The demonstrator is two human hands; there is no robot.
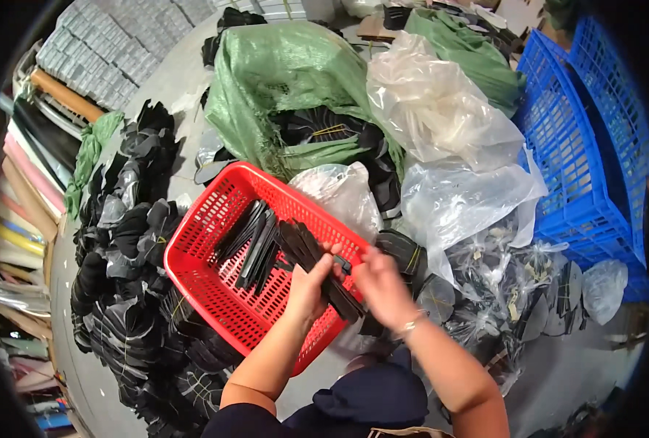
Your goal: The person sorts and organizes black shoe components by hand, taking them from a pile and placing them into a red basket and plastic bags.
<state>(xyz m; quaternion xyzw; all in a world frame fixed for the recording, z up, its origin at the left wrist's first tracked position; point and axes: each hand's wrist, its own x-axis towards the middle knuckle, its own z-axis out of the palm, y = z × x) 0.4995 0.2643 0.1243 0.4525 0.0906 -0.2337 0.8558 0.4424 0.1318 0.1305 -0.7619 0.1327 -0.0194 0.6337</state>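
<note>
Firm grip, even edges

My left hand point(308, 290) has its fingers closed round a stack of dark, flat, narrow strips point(302, 247), slanting over the right side of the red, perforated plastic basket point(193, 281). My right hand point(385, 290), just beside the stack, is blurred; I can't tell whether its fingers hold anything. I'd keep the left grip firm and the ends level, so no strips slip into the basket.

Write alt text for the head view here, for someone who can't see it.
A person's left hand grips a stack of flat black pieces over a red perforated plastic basket holding more such pieces, the right hand blurred alongside. Around the basket sit a green woven sack, translucent plastic bags and blue lattice plastic crates.
</note>
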